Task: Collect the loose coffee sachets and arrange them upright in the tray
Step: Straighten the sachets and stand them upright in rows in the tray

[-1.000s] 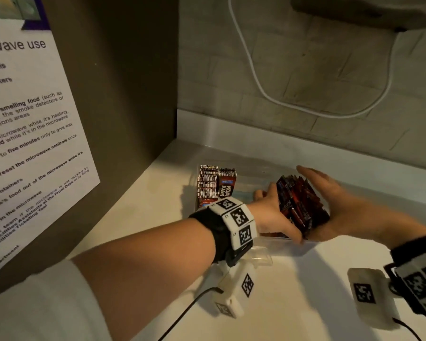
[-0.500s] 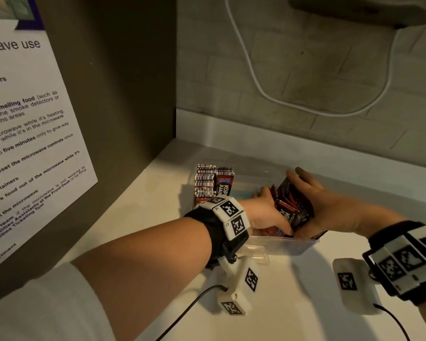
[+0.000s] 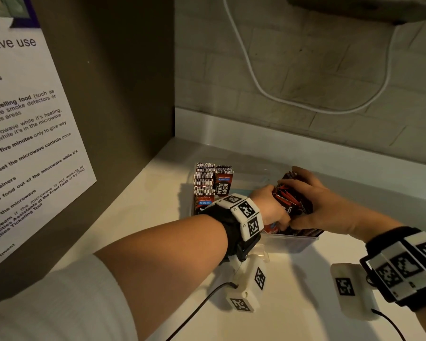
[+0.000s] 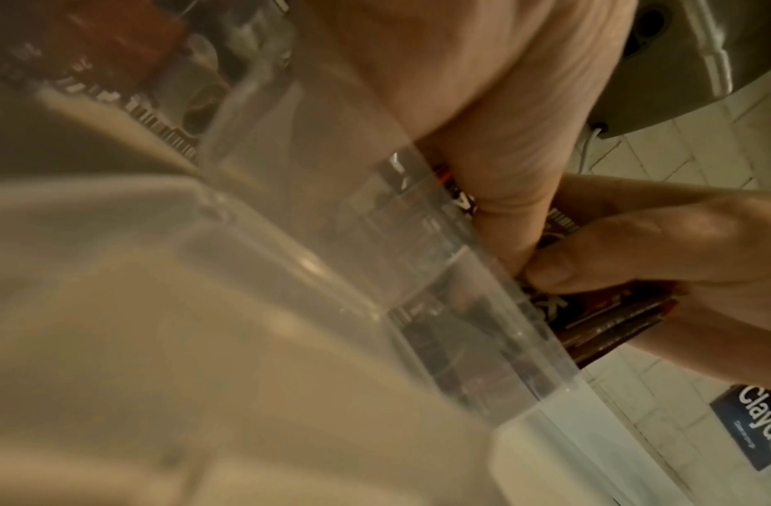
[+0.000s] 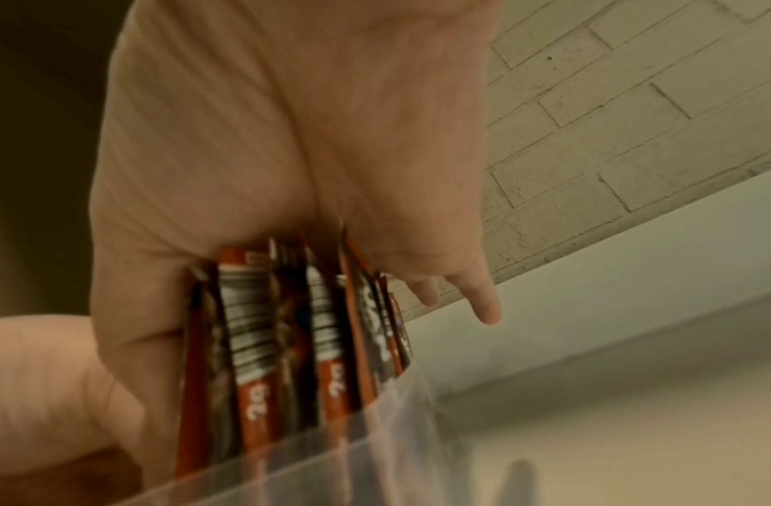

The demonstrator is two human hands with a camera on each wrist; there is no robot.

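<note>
Sachets (image 3: 292, 201) in a thick red-and-black bundle are gripped between two hands at the tray's (image 3: 301, 243) right end, their lower ends already inside the clear plastic wall. The bundle is too tightly packed to be counted; in the right wrist view about six edges (image 5: 288, 342) are seen side by side, standing nearly upright, with barcode stripes and partly legible white print on orange.

Nearest the viewer, two forearms are extended over a pale counter (image 3: 293, 291), each wrist banded with black-and-white coded markers and a small white corded box hanging under it. The left hand (image 3: 268, 207) is curled against the bundle's left face, its thumb pressed on the near edge. The right hand (image 3: 315, 200) is wrapped round the bundle from the right, the fingers laid over its top and the thumb brought to the near edge, where it is met by the left thumb (image 4: 509, 236).

Farther left in the tray, two rows (image 3: 213, 183) of sachets are stood upright; "KOPI JUAN" and "100%" are read on the front ones.

On the dark panel to the left, one notice (image 3: 22, 143) is fixed, bearing "five minutes" and "reset the microwave controls". On the brick wall behind, one white cable (image 3: 268, 94) is looped. A dark label (image 4: 760, 424) reading "Clayg" is seen in the left wrist view.
</note>
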